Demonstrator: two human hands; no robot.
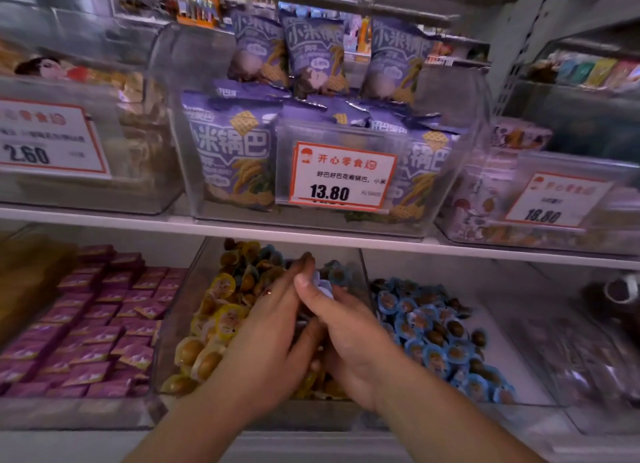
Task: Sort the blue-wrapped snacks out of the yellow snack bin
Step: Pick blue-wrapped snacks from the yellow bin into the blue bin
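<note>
The right hand (349,327) is reaching into the clear yellow snack bin (194,324) on the lower shelf, its thumb and curled fingers pinching a pale blue-wrapped snack (323,286) just above the heap. The left hand (273,327) is lying beside it, touching it, with fingers straight and pressed together, pointing toward the back of the bin and resting over the yellow-wrapped snacks (221,310); whether anything is lying under its palm cannot be told. Both hands are sitting over the middle of the yellow snack bin, covering much of its contents. A few more blue wrappers (337,272) are showing at the back of that bin, just beyond the fingertips.

Just right of the yellow snack bin, a neighbouring bin is holding a pile of blue-wrapped round snacks (436,331). Just left of it, purple square packets (100,324) are lying in rows. Directly above the yellow snack bin, on the next shelf, purple crispy-rice bags (232,151) are standing in a clear bin behind a price card (341,177) reading 13.80. Further price cards are hanging up and to the left (48,140) and up and to the right (554,199) of the yellow snack bin.
</note>
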